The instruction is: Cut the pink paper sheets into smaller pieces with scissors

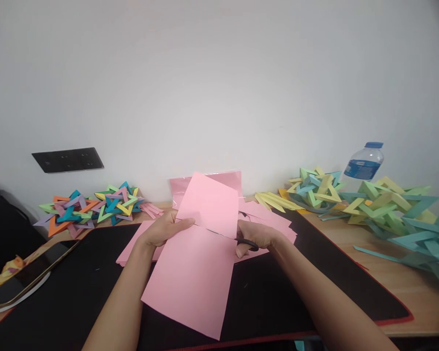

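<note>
A large sheet of pink paper point(195, 273) is held up above the black mat point(267, 297). My left hand point(165, 228) pinches its left edge, thumb on the front. On the right, my right hand point(255, 235) is closed round black-handled scissors point(248, 243). Their blades lie across the middle of the sheet, along a cut line running in from the right edge. More pink sheets point(134, 243) lie on the mat behind and on both sides of the held paper.
Folded multicoloured paper stars point(73, 212) stand at the back left, near a phone point(29, 270). Yellow strips point(276, 201), green and blue paper stars point(388, 204) and a water bottle point(364, 161) are at the right. A plastic-wrapped pink pack point(229, 181) leans against the wall.
</note>
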The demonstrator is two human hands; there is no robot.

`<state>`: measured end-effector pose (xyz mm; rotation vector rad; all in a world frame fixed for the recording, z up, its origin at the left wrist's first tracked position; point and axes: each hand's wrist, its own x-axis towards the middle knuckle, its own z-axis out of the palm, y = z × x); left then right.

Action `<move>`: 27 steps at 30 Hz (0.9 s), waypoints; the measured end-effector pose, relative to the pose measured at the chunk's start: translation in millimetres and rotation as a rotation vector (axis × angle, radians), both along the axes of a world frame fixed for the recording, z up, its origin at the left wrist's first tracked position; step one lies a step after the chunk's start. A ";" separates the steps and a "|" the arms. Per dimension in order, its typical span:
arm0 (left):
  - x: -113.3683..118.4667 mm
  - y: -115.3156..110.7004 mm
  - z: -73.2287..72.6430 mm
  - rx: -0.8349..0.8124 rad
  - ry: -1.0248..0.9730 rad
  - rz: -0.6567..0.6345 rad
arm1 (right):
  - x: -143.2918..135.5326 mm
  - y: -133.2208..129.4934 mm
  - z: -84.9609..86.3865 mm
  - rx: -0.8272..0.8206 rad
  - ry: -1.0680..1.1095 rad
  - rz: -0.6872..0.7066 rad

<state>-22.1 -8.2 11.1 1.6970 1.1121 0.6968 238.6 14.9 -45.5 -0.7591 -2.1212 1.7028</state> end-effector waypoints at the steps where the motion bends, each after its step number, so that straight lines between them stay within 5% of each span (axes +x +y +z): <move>1: -0.3 0.4 -0.4 -0.003 -0.005 -0.003 | 0.0 -0.4 0.1 0.002 -0.002 -0.002; 27: 2.3 -0.1 -1.7 0.025 0.010 0.010 | -6.9 -5.5 6.5 -0.084 0.198 0.052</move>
